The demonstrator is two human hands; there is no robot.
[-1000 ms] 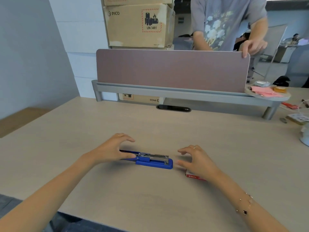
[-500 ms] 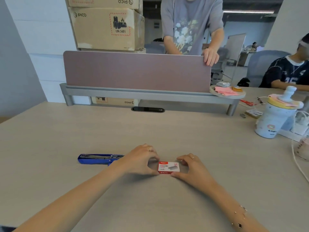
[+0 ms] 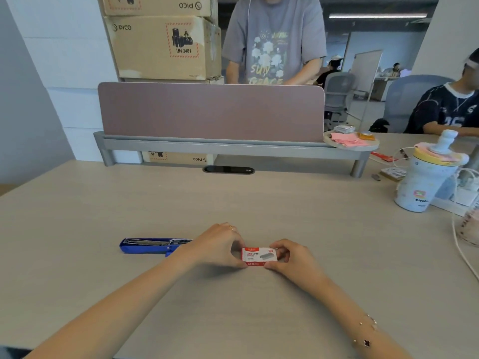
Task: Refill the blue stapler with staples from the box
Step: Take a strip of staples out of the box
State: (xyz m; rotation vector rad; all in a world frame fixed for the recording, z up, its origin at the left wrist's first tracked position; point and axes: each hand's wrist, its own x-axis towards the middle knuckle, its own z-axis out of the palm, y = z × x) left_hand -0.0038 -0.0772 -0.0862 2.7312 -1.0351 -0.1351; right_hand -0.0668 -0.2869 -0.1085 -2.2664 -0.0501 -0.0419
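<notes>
The blue stapler [image 3: 151,246] lies flat on the desk, folded open so its metal staple channel shows; its right end is hidden behind my left hand. A small red and white staple box [image 3: 259,256] sits on the desk, lid side up and closed. My left hand [image 3: 216,246] pinches the box's left end and my right hand [image 3: 294,257] pinches its right end.
A mauve divider panel [image 3: 211,112] on a grey shelf crosses the desk's far side, with a cable slot [image 3: 228,169] in front. A white lidded cup [image 3: 427,177], cables and small items stand at right. A person stands behind the divider; another sits far right.
A second ago my left hand was on the stapler and my right hand hovered by the box. Both hands have since closed on the box; the stapler lies alone to the left.
</notes>
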